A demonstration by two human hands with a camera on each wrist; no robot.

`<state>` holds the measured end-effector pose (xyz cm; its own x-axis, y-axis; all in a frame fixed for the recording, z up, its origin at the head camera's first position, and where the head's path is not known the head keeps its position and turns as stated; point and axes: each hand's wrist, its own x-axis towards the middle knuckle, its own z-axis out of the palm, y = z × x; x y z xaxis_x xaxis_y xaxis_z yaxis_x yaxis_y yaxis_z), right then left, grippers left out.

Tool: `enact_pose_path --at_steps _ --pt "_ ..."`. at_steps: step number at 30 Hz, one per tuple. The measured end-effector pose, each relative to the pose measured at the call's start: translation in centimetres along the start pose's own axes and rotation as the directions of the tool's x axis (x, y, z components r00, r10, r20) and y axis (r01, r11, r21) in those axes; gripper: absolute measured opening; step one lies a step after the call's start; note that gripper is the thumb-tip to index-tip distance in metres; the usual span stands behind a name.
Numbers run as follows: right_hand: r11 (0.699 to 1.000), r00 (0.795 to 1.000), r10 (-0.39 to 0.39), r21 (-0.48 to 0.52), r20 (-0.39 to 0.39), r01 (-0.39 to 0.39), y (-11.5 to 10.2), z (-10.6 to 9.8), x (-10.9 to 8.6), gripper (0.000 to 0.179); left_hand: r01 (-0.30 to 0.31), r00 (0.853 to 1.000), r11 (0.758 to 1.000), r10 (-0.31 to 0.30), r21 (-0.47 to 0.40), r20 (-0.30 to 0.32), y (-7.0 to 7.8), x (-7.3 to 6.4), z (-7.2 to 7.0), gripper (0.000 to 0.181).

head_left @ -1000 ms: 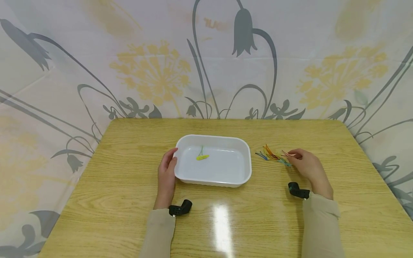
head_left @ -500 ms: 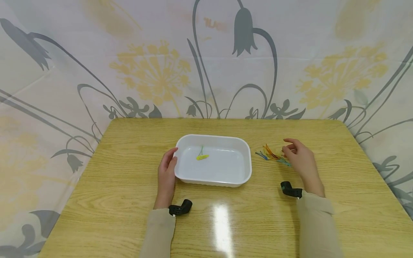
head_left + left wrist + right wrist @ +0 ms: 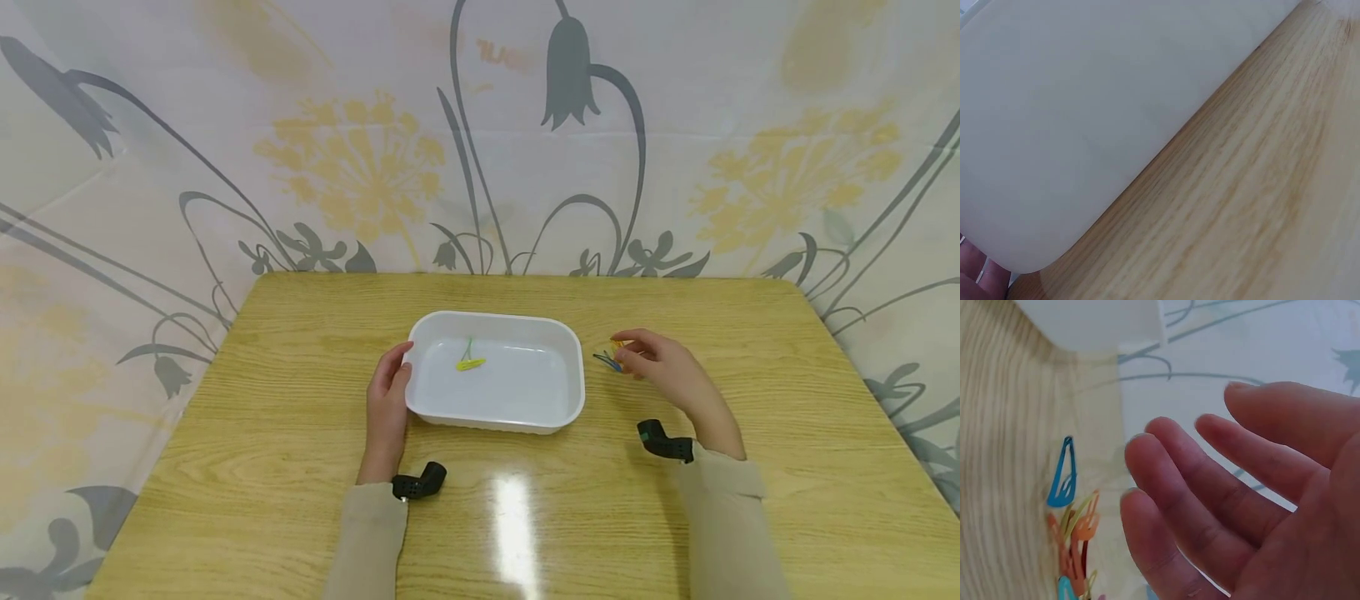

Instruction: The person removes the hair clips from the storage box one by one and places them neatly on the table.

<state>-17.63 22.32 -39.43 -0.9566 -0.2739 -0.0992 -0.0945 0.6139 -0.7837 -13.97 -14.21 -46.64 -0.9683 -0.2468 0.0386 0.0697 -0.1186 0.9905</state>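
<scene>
At the left end of a white plastic tray (image 3: 495, 425), my left hand (image 3: 387, 408) grips the wall and rim. The left wrist view shows the tray's outer wall (image 3: 1085, 125) and a few fingertips at its corner. Inside the tray lie a yellow snap hair clip (image 3: 471, 364) and a green hair clip (image 3: 470, 346). My right hand (image 3: 671, 371) hovers over a small pile of hair clips, partly hiding it. Its fingers are loosely bent and hold nothing in the right wrist view. A blue hair clip (image 3: 1064, 478) lies beside orange hair clips (image 3: 1072, 550) and a teal one (image 3: 1066, 589).
The wooden table (image 3: 285, 500) carries the tray near its middle, with the clip pile to the tray's right. A floral curtain (image 3: 480, 167) hangs behind the table. Black wrist cameras (image 3: 663, 442) sit on both wrists.
My right hand lifted from the right side of the clip pile, where its fingers touched a pink clip, and moved left over the pile. The left hand and tray stayed put.
</scene>
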Motion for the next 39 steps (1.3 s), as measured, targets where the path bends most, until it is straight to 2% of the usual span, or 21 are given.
enact_pose_path --at_steps 5,13,17,21,26,34,39 --pt "1.000 0.999 -0.018 0.021 0.047 0.017 -1.3 0.2 -0.3 0.043 -0.008 1.000 1.000 0.008 -0.005 -0.005 0.0 0.0 0.0 0.030" --pt "0.993 0.991 -0.095 0.075 0.096 0.088 -3.9 0.9 -0.7 0.038 -0.018 1.000 1.000 0.018 -0.001 -0.013 0.0 0.2 0.1 0.028" --pt "0.985 0.984 -0.128 0.135 0.126 0.111 -4.9 1.4 -0.7 0.033 -0.014 1.000 1.000 0.014 0.008 -0.008 -0.1 0.1 0.1 0.028" --pt "0.979 0.974 -0.164 0.148 0.154 0.142 -5.8 2.2 0.0 0.029 -0.007 1.000 0.999 0.007 0.033 -0.007 -0.2 0.0 0.0 0.028" --pt "0.978 0.952 -0.205 0.087 0.228 0.189 -6.9 3.4 1.4 0.029 -0.005 1.000 1.000 0.005 0.026 -0.009 -0.2 0.1 -0.1 0.028" --pt "0.966 0.914 -0.206 -0.078 0.349 0.247 -9.2 4.7 3.3 0.030 -0.016 1.000 1.000 0.016 0.013 -0.009 -0.1 0.2 -0.1 0.028" --pt "0.960 0.888 -0.195 -0.105 0.416 0.259 -10.0 5.4 5.0 0.029 -0.012 1.000 1.000 0.012 0.016 -0.014 -0.1 0.1 0.0 0.026"
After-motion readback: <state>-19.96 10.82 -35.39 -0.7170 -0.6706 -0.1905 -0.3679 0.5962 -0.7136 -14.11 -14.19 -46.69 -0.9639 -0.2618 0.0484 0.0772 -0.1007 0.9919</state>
